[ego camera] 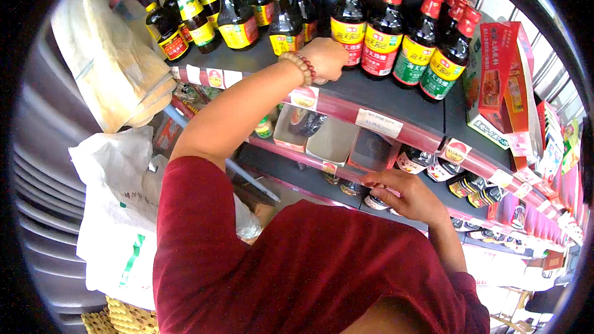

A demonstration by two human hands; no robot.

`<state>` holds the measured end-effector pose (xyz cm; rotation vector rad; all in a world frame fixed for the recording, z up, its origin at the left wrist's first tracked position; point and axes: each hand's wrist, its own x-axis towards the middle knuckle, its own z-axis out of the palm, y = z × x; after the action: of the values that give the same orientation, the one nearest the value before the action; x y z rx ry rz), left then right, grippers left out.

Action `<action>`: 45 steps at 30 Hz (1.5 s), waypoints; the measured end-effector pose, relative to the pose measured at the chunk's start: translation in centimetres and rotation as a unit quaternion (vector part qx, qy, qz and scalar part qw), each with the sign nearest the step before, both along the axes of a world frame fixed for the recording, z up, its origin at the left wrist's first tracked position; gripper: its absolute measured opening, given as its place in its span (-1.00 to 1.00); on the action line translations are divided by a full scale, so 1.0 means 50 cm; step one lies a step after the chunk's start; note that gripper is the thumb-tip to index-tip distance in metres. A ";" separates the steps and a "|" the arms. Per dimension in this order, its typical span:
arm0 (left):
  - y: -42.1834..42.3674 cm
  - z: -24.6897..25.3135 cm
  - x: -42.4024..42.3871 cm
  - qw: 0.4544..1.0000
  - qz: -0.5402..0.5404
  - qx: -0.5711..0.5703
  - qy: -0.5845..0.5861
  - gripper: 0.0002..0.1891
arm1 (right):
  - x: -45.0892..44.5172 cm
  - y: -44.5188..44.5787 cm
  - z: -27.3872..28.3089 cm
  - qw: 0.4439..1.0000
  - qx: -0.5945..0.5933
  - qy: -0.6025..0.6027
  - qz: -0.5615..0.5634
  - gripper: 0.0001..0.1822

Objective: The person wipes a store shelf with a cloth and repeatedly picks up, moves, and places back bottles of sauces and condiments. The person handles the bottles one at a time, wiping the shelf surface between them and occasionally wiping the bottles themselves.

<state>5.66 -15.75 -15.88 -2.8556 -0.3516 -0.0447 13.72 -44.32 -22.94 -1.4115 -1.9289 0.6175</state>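
Note:
My left hand [327,58], with bead bracelets [299,67] at the wrist, is curled low over the upper shelf [371,97]. It is beside a dark sauce bottle with a red cap and a yellow and red label [348,32]. Its fingers are mostly hidden, so I cannot tell whether it grips anything. Lower down, my right hand [406,192] has its fingertips at the clear-covered edge strip [341,171] of the shelf below. Its thumb is apart from the bent fingers, and I see nothing held in it.
Yellow-capped bottles [232,18] stand left, and green-labelled bottles [443,65] right. Red cartons [499,83] fill the shelf's right end. Open boxes [332,139] and jars [413,157] sit below. A white bag [116,208] and a blue pole [253,181] are at left.

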 end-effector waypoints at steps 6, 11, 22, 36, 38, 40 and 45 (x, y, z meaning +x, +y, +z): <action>-0.066 -0.008 0.039 0.998 -0.052 -0.020 -0.009 -0.80 | 0.024 -0.029 -0.013 1.000 -0.013 0.008 -0.011 -0.73; -0.159 -0.010 0.125 0.994 -0.099 -0.052 -0.018 -0.78 | 0.036 -0.044 -0.026 1.000 0.006 0.008 -0.010 -0.73; -0.226 -0.049 0.216 0.855 -0.149 -0.365 -0.336 -0.74 | 0.081 -0.082 -0.014 0.953 0.100 0.089 -0.270 -0.85; -0.200 0.003 0.011 0.778 -0.198 -0.320 -0.503 -0.56 | 0.139 0.026 0.087 0.823 0.265 0.363 -0.348 -0.69; -0.069 0.040 0.003 0.773 -0.094 -0.124 -0.615 -0.53 | 0.155 0.053 0.098 0.889 0.220 0.222 -0.335 -0.69; 0.002 0.069 0.026 0.761 -0.044 -0.106 -0.639 -0.43 | 0.164 0.093 0.089 0.923 0.230 -0.018 -0.306 -0.62; 0.084 0.083 0.100 0.792 -0.038 -0.261 -0.551 -0.32 | 0.136 0.148 0.078 0.964 0.081 -0.154 -0.199 -0.47</action>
<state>10.67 -11.55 -11.71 -2.9747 -0.4972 -1.9392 20.53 -36.92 -19.05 -1.8022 -1.7927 0.0510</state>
